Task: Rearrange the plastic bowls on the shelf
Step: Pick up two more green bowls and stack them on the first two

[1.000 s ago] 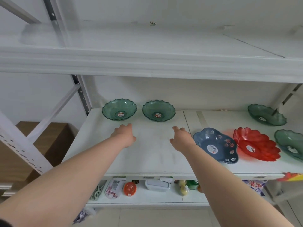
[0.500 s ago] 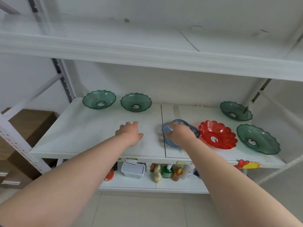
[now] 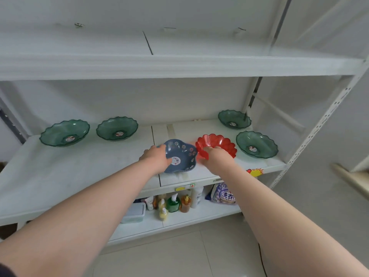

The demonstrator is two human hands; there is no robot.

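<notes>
A blue flower-patterned bowl [image 3: 182, 154] sits mid-shelf, tilted, and my left hand [image 3: 155, 157] grips its left rim. Just to its right, my right hand [image 3: 214, 156] holds the near rim of a red scalloped bowl [image 3: 217, 143], which is tipped up. Two green translucent bowls stand at the back left [image 3: 64, 132] [image 3: 117, 127], and two more green bowls at the right end [image 3: 234, 119] [image 3: 257, 144]. All rest on the white middle shelf [image 3: 79, 168].
An empty white shelf board [image 3: 179, 64] hangs above. The lower shelf [image 3: 199, 218] carries several bottles [image 3: 173, 202], a lidded box [image 3: 134, 212] and a detergent bag [image 3: 224, 193]. A perforated upright [image 3: 319, 124] bounds the right side. Tiled floor lies below.
My left hand has moved right from the bare shelf onto the blue bowl. My right hand has left the blue bowl and taken the red bowl's rim. The view has swung right.
</notes>
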